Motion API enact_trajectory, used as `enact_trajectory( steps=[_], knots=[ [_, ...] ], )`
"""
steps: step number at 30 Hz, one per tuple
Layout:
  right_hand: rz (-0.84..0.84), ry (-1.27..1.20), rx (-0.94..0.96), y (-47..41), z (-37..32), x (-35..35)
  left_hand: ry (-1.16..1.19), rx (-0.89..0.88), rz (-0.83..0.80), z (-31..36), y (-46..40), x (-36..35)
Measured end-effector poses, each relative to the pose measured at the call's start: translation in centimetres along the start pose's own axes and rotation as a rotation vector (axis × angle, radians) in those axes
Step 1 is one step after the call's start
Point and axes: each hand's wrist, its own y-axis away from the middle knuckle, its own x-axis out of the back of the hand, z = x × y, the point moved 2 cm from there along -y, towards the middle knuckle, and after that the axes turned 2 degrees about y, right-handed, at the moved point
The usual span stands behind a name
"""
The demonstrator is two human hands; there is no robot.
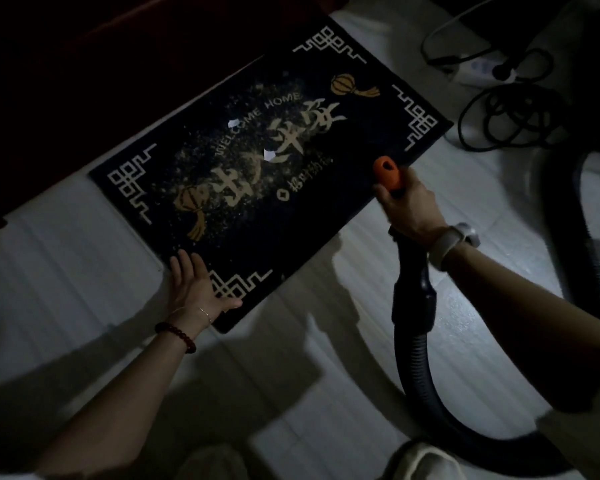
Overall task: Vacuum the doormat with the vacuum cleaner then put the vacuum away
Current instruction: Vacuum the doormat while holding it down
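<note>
A dark doormat (291, 216) with gold lettering and white corner patterns lies slanted on the pale floor. Fine crumbs and two white paper scraps (269, 154) are scattered over its middle. My left hand (196, 289) rests flat, fingers apart, on the mat's near corner. My right hand (407, 206) is closed around the black vacuum hose handle (413, 289), whose orange tip (386, 171) sits over the mat's right edge. The ribbed black hose (416, 368) curves down and off to the right.
A white power strip (478, 69) with tangled black cables (510, 116) lies at the upper right. A dark red door or wall (84, 81) borders the mat's far side. The hose loops along the right edge (575, 237). The room is dim.
</note>
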Motion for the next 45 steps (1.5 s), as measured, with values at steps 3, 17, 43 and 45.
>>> enact_trajectory(
  steps=[3,17,43,45],
  knots=[
    [-0.163,0.029,0.099,3.5,-0.5,-2.5,0.026,-0.004,0.008,-0.2,-0.1,-0.1],
    [-0.309,0.031,0.171,6.8,-0.7,-4.0,0.046,-0.019,0.028,-0.4,-0.3,-0.3],
    [0.193,-0.103,-0.250,-2.8,5.4,3.0,-0.120,-0.012,-0.056,1.3,-1.0,0.3],
    [0.201,-0.085,-0.244,-2.2,4.5,2.3,-0.121,-0.001,-0.057,1.4,-1.0,0.3]
  ],
)
